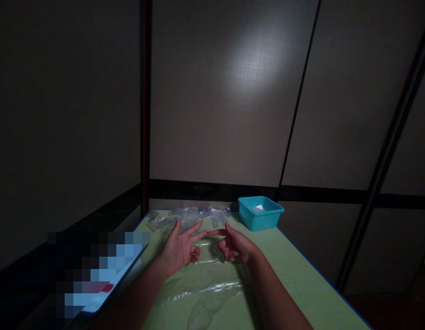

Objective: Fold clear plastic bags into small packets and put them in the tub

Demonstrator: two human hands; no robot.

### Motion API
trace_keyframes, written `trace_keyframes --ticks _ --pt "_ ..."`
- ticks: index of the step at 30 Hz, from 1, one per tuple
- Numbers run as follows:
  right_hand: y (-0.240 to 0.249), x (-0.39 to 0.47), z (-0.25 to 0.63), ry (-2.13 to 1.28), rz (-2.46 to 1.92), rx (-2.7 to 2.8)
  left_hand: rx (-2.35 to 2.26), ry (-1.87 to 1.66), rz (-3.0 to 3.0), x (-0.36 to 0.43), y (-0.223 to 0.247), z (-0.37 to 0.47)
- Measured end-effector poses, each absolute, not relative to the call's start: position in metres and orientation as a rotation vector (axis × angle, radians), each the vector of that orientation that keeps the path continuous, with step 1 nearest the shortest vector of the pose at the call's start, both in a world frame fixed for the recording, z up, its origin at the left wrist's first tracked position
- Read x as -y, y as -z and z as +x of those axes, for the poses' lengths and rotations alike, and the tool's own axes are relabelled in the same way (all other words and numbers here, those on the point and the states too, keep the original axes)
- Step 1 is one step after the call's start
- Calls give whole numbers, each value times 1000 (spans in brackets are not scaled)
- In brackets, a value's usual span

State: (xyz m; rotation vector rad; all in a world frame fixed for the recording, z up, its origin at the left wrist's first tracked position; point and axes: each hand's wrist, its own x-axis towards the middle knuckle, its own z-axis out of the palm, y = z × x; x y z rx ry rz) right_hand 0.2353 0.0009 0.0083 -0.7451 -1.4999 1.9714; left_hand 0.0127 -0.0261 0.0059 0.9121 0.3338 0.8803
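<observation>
Above the green table (301, 275) my left hand (180, 250) is held palm inward, thumb up and some fingers stretched apart, with nothing in it. My right hand (234, 243) faces it, thumb raised and index finger pointing left, its other fingers curled loosely around nothing I can see. The tips of the two hands meet or nearly meet; I cannot tell if they touch. Beneath them a clear plastic sheet or bag (212, 289) lies spread and wrinkled on the tabletop. Crumpled clear plastic bags (188, 214) lie just beyond my hands at the far edge.
A turquoise plastic basin (260, 221) stands at the table's far right corner, with something small and shiny inside. On the left is a lit screen (109, 288), partly pixelated. Dark panelled walls (215, 114) rise behind the table and along the left.
</observation>
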Motion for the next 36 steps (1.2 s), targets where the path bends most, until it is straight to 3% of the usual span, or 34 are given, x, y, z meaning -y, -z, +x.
trace_keyframes --ticks 6,11,16,19,22,27,36 --pt "-11 -4 241 -1665 -714 1392 -357 -922 901 26 -7 12" --pt "-5 -15 249 -1411 -987 1323 -363 -951 900 21 -2 9" --pt "-25 -1 273 -1335 -326 1071 -356 -953 899 18 1 8" --pt "-33 4 281 -1327 -216 1054 -364 -949 909 20 -1 10" --pt "-25 -2 273 -1298 -560 1303 -393 -966 918 21 -3 11" --pt "4 -16 254 -889 -1371 1947 -499 -1111 898 18 -4 10" --pt "12 -21 256 -514 -1663 2146 -1369 -1468 1476 -2 19 12"
